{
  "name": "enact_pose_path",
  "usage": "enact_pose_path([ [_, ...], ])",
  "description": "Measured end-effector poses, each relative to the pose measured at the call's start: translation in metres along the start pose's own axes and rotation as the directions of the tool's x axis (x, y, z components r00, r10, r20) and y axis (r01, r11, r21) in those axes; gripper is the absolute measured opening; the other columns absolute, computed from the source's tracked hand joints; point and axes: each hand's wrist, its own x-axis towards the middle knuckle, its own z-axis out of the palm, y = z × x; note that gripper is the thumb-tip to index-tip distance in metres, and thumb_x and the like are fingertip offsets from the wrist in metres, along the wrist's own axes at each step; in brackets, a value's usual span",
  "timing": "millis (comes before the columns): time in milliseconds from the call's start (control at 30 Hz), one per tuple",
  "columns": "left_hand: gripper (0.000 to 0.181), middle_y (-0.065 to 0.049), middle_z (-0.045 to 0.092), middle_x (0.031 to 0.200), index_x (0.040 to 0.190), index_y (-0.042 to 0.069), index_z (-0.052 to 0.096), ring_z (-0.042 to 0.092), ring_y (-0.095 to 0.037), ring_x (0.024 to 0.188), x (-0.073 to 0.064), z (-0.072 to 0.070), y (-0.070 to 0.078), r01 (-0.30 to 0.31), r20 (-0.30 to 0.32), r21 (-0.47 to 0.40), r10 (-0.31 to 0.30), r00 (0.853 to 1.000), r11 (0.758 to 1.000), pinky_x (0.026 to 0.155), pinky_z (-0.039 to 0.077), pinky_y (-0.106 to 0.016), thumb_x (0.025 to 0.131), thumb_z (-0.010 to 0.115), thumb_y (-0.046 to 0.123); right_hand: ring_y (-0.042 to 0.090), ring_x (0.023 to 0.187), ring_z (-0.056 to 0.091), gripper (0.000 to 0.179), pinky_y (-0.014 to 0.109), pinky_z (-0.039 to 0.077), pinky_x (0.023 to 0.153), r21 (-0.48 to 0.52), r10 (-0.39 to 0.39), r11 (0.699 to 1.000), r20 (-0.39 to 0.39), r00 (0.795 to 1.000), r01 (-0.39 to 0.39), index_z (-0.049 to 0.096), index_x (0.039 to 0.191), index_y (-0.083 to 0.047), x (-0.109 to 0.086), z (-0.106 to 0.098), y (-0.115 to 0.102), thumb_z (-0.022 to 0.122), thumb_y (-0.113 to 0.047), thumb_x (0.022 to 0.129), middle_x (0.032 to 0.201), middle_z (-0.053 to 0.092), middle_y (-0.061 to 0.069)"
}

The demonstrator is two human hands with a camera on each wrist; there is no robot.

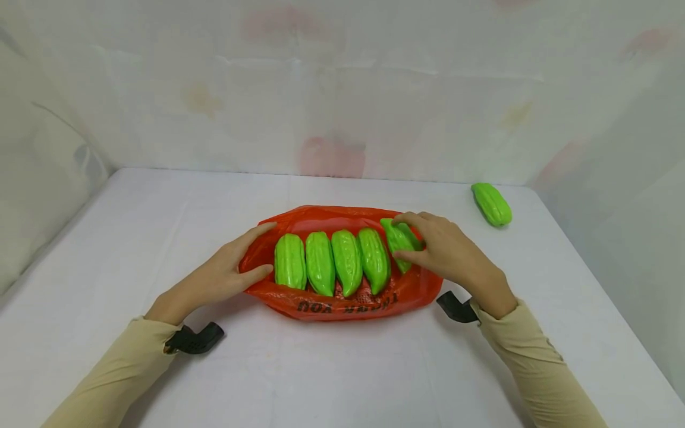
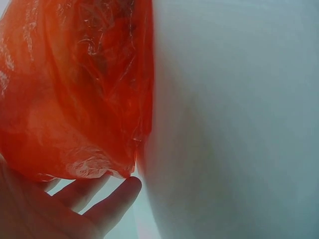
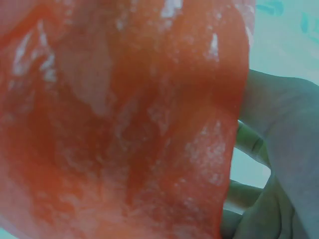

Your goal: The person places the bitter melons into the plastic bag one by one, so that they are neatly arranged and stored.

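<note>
An open red plastic bag [image 1: 342,309] lies on the table, with several bright green ridged gourds [image 1: 320,261] side by side in it. At its left end is my left hand [image 1: 222,273], thumb and fingers spread and touching the rim. In the left wrist view, its extended fingers [image 2: 112,204] lie against the outside of the bag [image 2: 84,99]. My right hand [image 1: 446,249] reaches over the right end and holds the rightmost gourd [image 1: 397,236] between thumb and fingers. Red film [image 3: 124,119] hides most of that gourd in the right wrist view.
Another green gourd [image 1: 491,204] lies at the back right of the white table [image 1: 342,374], apart from the bag. Pale cloth walls [image 1: 321,107] stand behind and at both sides. Black wrist devices [image 1: 198,339] jut inward from both sleeves.
</note>
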Motion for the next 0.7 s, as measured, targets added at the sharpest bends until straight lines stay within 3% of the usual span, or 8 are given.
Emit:
enact_pose_path([
  [267,0.069,-0.014,0.037,0.157,0.156,0.021,0.026,0.041,-0.038,0.140,-0.0004,-0.0002,0.0002,-0.003,-0.001,0.002,0.003,1.000,1.000,0.109,0.038,-0.066,0.097,0.062,0.023,0.030,0.093,0.062,0.044,0.042,0.052,0.081,-0.018,0.017,1.000,0.010,1.000,-0.017,0.064,0.128,-0.013,0.0005,0.0020,-0.0003,0.075,-0.028,0.089,0.119,0.062,0.012],
  [567,0.069,-0.014,0.039,0.156,0.156,0.020,0.027,0.044,-0.037,0.137,-0.0011,0.0000,0.0004,0.001,-0.002,-0.001,-0.001,1.000,1.000,0.106,0.042,-0.064,0.097,0.062,0.022,0.029,0.089,0.062,0.033,0.043,0.052,0.079,-0.046,0.006,0.999,-0.052,0.999,-0.008,0.068,0.121,-0.009,0.0004,0.0054,0.0001,0.073,-0.022,0.090,0.106,0.066,0.011],
  [700,0.069,-0.014,0.039,0.155,0.156,0.020,0.027,0.045,-0.037,0.137,-0.0010,0.0004,0.0002,0.001,-0.003,-0.001,-0.001,1.000,1.000,0.106,0.042,-0.064,0.096,0.062,0.021,0.030,0.095,0.064,0.034,0.045,0.053,0.083,-0.062,0.020,0.998,-0.050,0.999,-0.023,0.068,0.122,-0.007,0.0025,0.0086,0.0009,0.071,-0.022,0.092,0.111,0.068,0.013],
])
